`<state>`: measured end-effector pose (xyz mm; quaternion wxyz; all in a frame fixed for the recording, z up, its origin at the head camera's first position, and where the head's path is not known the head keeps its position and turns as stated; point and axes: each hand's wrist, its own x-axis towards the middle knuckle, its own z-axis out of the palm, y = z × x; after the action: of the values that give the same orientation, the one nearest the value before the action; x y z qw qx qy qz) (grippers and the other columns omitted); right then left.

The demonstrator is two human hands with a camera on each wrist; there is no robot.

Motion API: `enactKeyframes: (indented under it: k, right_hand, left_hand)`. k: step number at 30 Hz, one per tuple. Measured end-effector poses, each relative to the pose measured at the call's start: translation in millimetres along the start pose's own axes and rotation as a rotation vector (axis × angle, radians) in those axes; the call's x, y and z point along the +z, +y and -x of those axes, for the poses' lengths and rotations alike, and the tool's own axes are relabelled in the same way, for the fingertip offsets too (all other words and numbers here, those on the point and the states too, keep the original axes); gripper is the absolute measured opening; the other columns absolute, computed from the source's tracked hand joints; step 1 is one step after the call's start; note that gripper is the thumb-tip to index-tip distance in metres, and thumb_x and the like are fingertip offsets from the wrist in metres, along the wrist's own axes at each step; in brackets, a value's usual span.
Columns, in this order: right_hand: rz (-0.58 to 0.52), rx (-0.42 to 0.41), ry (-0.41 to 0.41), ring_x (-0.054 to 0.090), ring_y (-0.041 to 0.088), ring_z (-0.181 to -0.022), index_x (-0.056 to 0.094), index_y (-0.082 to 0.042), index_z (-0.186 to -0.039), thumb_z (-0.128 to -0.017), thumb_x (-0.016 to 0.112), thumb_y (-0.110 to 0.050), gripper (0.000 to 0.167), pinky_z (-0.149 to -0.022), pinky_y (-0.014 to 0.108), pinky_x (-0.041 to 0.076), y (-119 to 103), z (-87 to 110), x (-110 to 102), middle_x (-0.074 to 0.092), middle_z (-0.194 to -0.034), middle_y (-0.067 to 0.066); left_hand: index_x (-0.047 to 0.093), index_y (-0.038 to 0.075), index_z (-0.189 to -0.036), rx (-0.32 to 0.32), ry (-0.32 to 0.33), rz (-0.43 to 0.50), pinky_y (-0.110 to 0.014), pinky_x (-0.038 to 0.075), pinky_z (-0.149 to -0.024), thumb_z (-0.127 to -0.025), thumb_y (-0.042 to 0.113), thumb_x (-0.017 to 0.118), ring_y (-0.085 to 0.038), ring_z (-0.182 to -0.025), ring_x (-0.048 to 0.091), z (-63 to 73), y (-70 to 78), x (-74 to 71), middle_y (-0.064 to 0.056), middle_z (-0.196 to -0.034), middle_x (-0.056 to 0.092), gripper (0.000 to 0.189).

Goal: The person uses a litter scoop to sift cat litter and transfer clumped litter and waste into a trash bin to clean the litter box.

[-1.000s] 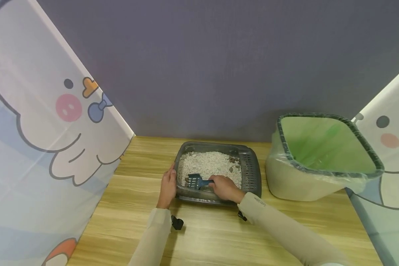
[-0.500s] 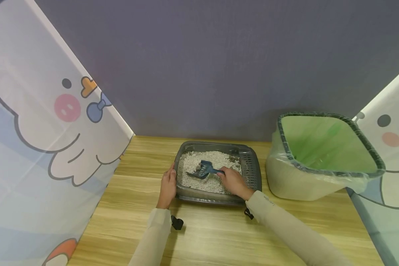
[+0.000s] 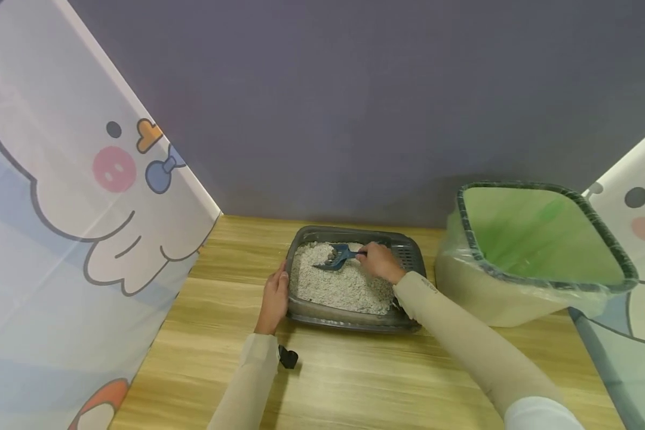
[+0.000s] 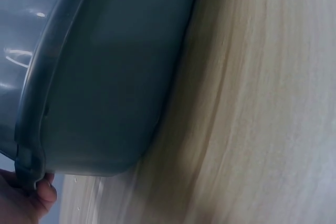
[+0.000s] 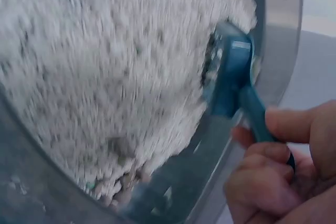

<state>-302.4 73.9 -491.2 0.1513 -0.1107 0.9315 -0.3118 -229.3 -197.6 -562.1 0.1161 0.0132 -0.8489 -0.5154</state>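
Observation:
A dark grey plastic litter box (image 3: 349, 318) holds pale, grainy litter (image 3: 333, 289). My left hand (image 3: 274, 298) is at its left end; in the left wrist view, thumb and finger (image 4: 46, 191) pinch the box's rim (image 4: 31, 103). My right hand (image 3: 380, 263) grips the handle of a blue slotted litter scoop (image 3: 343, 255), fingers curled round it (image 5: 262, 163). Several greyish lumps (image 3: 331, 257) lie in the scoop's head, over the back part of the litter. Brownish clumps (image 5: 126, 179) show at the litter's edge in the right wrist view, which is blurred.
Right of the box stands a large pale bin (image 3: 478, 292) lined with a clear bag, its dark rim higher than the box. A dark grey wall (image 3: 322, 119) rises behind the wooden tabletop (image 3: 333, 382). Cartoon-printed panels (image 3: 129, 239) flank both sides.
The scoop came up from the front-left of the litter, then moved back and right, now carrying lumps. My right hand moved with it. My left hand stayed at the box's left end.

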Motion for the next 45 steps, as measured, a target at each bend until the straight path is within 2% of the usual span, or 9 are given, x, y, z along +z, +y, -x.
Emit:
enactKeyframes:
  k: [4,8,11,20,27,30,34,39,45]
  right_hand:
    - [0.008,-0.002,-0.042,0.043,0.014,-0.051,0.057,-0.004,-0.130,-0.099,0.051,-0.021,0.035,-0.059,0.033,0.039,9.4,-21.2,-6.9,0.064,-0.107,0.014]
    - [0.010,-0.025,-0.095,0.059,0.021,-0.080,0.053,-0.003,-0.134,-0.100,0.049,-0.021,0.038,-0.069,0.037,0.043,12.3,-36.0,-3.5,0.055,-0.127,0.015]
    - [-0.008,-0.034,-0.131,0.059,0.021,-0.085,0.047,-0.004,-0.138,-0.101,0.048,-0.021,0.041,-0.070,0.036,0.042,9.2,-42.1,3.1,0.054,-0.129,0.014]
    - [-0.073,-0.084,-0.118,0.027,0.014,-0.046,0.048,-0.009,-0.136,-0.101,0.047,-0.015,0.035,-0.050,0.032,0.031,8.3,-40.3,16.5,0.059,-0.115,0.015]
    - [0.010,-0.066,-0.203,0.057,0.021,-0.087,0.047,-0.006,-0.138,-0.101,0.047,-0.025,0.041,-0.070,0.038,0.043,13.1,-38.6,13.2,0.047,-0.136,0.017]
    - [0.018,-0.051,-0.230,0.058,0.023,-0.090,0.045,-0.005,-0.140,-0.101,0.046,-0.025,0.044,-0.075,0.040,0.043,13.1,-36.5,8.5,0.040,-0.143,0.017]
    - [0.046,-0.041,-0.234,0.041,0.015,-0.058,0.051,-0.006,-0.134,-0.102,0.046,-0.026,0.038,-0.064,0.036,0.037,5.2,-35.3,9.5,0.052,-0.128,0.014]
    - [0.072,-0.085,-0.282,0.035,0.012,-0.054,0.054,-0.007,-0.123,-0.103,0.042,-0.024,0.029,-0.055,0.030,0.033,-4.5,-35.3,21.0,0.053,-0.087,0.006]
    - [0.002,-0.113,-0.320,0.026,0.013,-0.051,0.049,-0.006,-0.120,-0.104,0.038,-0.025,0.027,-0.051,0.030,0.029,1.5,-23.1,24.2,0.039,-0.071,0.004]
  left_hand:
    - [0.040,0.004,-0.144,-0.003,-0.019,-0.003,-0.049,0.039,-0.085,-0.105,0.032,0.031,-0.032,-0.094,0.049,-0.5,1.6,-0.4,-0.023,-0.116,0.053,0.049]
    - [0.039,0.003,-0.144,-0.006,-0.033,-0.002,-0.051,0.038,-0.091,-0.105,0.029,0.032,-0.034,-0.105,0.049,-0.3,3.8,-1.0,-0.025,-0.122,0.050,0.047]
    - [0.039,0.004,-0.144,-0.009,-0.036,-0.002,-0.050,0.038,-0.090,-0.105,0.027,0.032,-0.034,-0.102,0.050,-0.6,6.1,-1.9,-0.025,-0.122,0.050,0.046]
    - [0.037,0.005,-0.145,-0.017,-0.045,-0.020,-0.044,0.038,-0.076,-0.105,0.030,0.030,-0.027,-0.082,0.046,-2.3,4.4,-1.9,-0.022,-0.114,0.049,0.048]
    - [0.038,0.005,-0.145,-0.011,-0.025,-0.010,-0.045,0.039,-0.080,-0.105,0.026,0.032,-0.029,-0.085,0.047,-3.1,1.3,-0.3,-0.023,-0.113,0.050,0.045]
    - [0.039,0.006,-0.145,-0.010,-0.015,-0.012,-0.046,0.039,-0.083,-0.105,0.025,0.032,-0.030,-0.089,0.048,-2.6,1.0,-0.9,-0.023,-0.115,0.050,0.045]
    - [0.039,0.006,-0.145,0.000,-0.013,-0.018,-0.047,0.039,-0.082,-0.105,0.027,0.032,-0.031,-0.089,0.048,-2.6,2.6,-2.3,-0.023,-0.114,0.050,0.045]
    - [0.039,0.007,-0.145,-0.009,-0.012,-0.017,-0.048,0.038,-0.084,-0.105,0.027,0.032,-0.033,-0.093,0.049,-2.6,2.8,-2.2,-0.024,-0.117,0.050,0.045]
    - [0.040,0.009,-0.145,-0.025,-0.005,-0.024,-0.051,0.038,-0.091,-0.105,0.029,0.032,-0.034,-0.104,0.050,-1.1,3.0,-0.8,-0.024,-0.122,0.050,0.046]
